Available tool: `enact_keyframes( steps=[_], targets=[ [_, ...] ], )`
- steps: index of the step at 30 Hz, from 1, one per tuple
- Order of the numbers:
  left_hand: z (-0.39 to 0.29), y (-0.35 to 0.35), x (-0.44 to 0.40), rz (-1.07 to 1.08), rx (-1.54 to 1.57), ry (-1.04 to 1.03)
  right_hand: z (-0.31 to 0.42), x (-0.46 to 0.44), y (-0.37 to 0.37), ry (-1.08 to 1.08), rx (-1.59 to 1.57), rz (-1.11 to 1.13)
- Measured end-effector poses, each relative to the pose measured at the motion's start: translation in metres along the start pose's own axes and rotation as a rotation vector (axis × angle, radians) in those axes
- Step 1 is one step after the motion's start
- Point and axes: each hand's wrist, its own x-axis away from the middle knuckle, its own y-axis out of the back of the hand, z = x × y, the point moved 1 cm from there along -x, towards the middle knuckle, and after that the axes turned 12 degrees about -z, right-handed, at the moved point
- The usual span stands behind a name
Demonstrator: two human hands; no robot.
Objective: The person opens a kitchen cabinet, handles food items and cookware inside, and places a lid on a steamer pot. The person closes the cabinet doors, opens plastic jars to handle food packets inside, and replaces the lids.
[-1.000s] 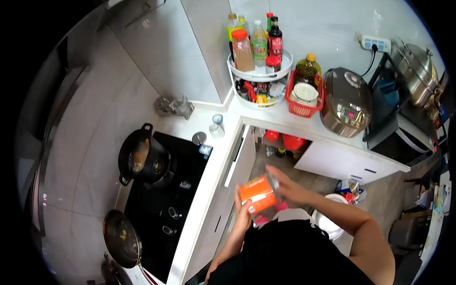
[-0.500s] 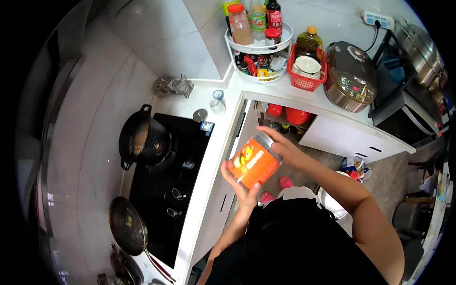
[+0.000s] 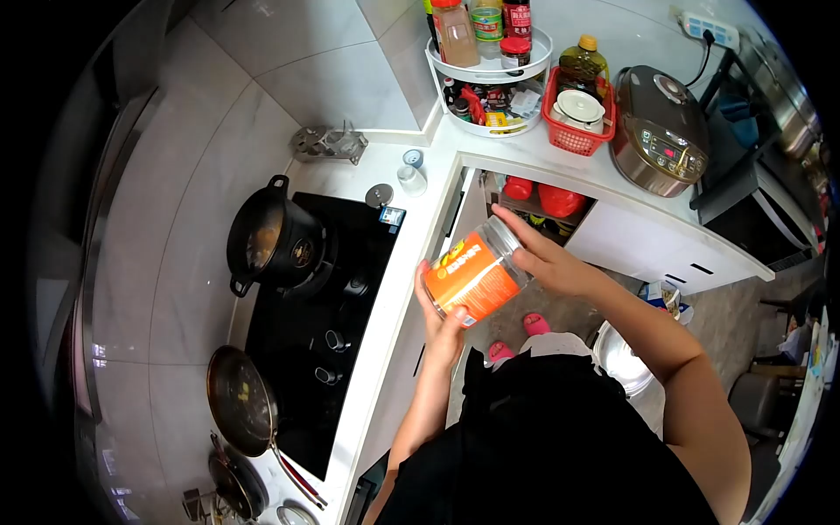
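Observation:
A clear jar with an orange label and a silvery lid is held tilted in front of my body, between both hands. Around its lower end wrap the fingers and thumb of my left hand. My right hand grips the lid end at the upper right. What the jar contains is mostly hidden by the label. Just beyond the jar, a cabinet under the counter stands open, with red items inside.
Left of me is a black cooktop with a black pot and a frying pan. Along the far counter stand a two-tier rack, a red basket and a rice cooker. A large metal pot sits on the floor at right.
The jar has turned in my hands, so its label faces differently and more of the lid shows. Both hands still hold it. The whole view has shifted slightly.

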Motion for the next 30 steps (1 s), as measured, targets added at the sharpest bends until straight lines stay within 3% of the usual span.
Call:
enact_keyframes(
  steps=[1, 4, 6, 7, 9, 11, 13, 15, 17, 18, 19, 21, 26, 28, 30],
  targets=[
    [-0.002, -0.003, 0.001, -0.03, -0.127, -0.24, -0.003, 0.0, 0.0, -0.001, 0.0, -0.006],
    [-0.001, -0.01, 0.008, -0.068, -0.056, -0.309, -0.007, -0.004, -0.001, 0.08, 0.089, 0.002],
    [0.006, -0.013, 0.006, -0.16, 0.014, -0.396, 0.001, -0.002, -0.008, 0.335, 0.167, -0.047],
    [0.002, -0.008, 0.004, -0.164, 0.015, -0.399, 0.001, -0.003, -0.007, 0.337, 0.167, -0.042],
    [-0.009, 0.0, 0.002, 0.015, 0.243, 0.312, 0.002, -0.002, -0.008, 0.569, 0.439, -0.038],
    [-0.016, -0.001, -0.001, -0.045, 0.211, 0.401, 0.005, -0.001, -0.006, 0.626, 0.506, -0.036],
    [-0.019, 0.005, -0.004, 0.236, 0.339, 0.652, 0.014, 0.0, -0.004, 0.769, 0.625, 0.072],
    [-0.009, 0.009, -0.002, 0.286, 0.394, 0.652, 0.02, 0.002, -0.002, 0.703, 0.63, 0.13],
    [-0.005, 0.006, 0.001, -0.002, 0.176, 0.361, 0.015, 0.008, 0.003, 0.375, 0.334, 0.101],
    [-0.007, 0.01, -0.001, 0.09, 0.129, 0.272, 0.012, 0.007, 0.005, 0.276, 0.315, 0.056],
    [-0.005, 0.007, 0.0, 0.092, 0.131, 0.274, 0.012, 0.005, 0.006, 0.275, 0.317, 0.055],
    [-0.003, 0.001, 0.002, -0.063, 0.166, 0.007, 0.014, -0.001, 0.006, 0.196, 0.303, 0.089],
    [-0.007, -0.004, 0.006, -0.035, 0.153, -0.04, 0.03, -0.004, 0.015, 0.148, 0.186, 0.151],
    [-0.006, -0.004, 0.006, -0.037, 0.082, -0.133, 0.023, -0.006, 0.018, -0.109, 0.02, 0.257],
    [-0.003, -0.003, 0.007, -0.039, 0.01, -0.224, 0.022, -0.011, 0.014, -0.182, 0.008, 0.221]
  ],
)
